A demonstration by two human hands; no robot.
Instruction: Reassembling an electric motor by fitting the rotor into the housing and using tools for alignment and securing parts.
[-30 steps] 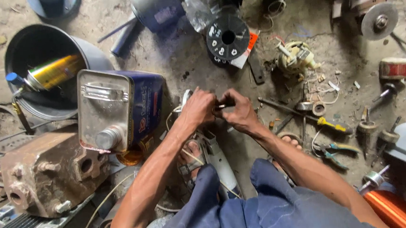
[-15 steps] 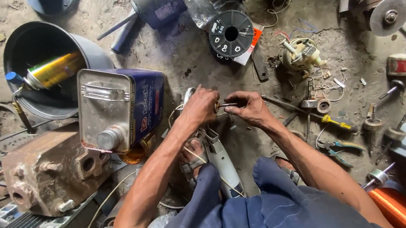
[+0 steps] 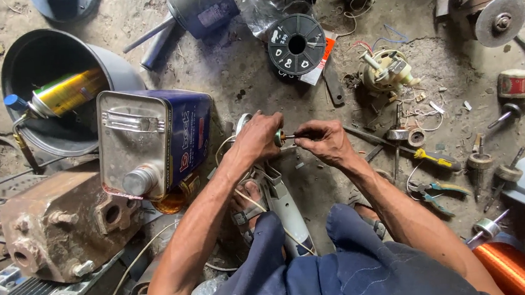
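From the head camera I am seeing the left hand (image 3: 260, 136) gripping a small round part (image 3: 279, 138), fingers curled tight around it, above the dirt floor (image 3: 239, 75). The right hand (image 3: 325, 140) is pinching a thin shaft (image 3: 291, 137) sticking out of that part. A blue tin can (image 3: 151, 143) is lying just left, a black wire spool (image 3: 296, 43) beyond, and pliers (image 3: 433, 191) to the right.

Bare floor (image 3: 252, 86) is lying open just beyond the hands; a blue tin (image 3: 151, 143) is crowding left, scattered tools (image 3: 423, 155) right.
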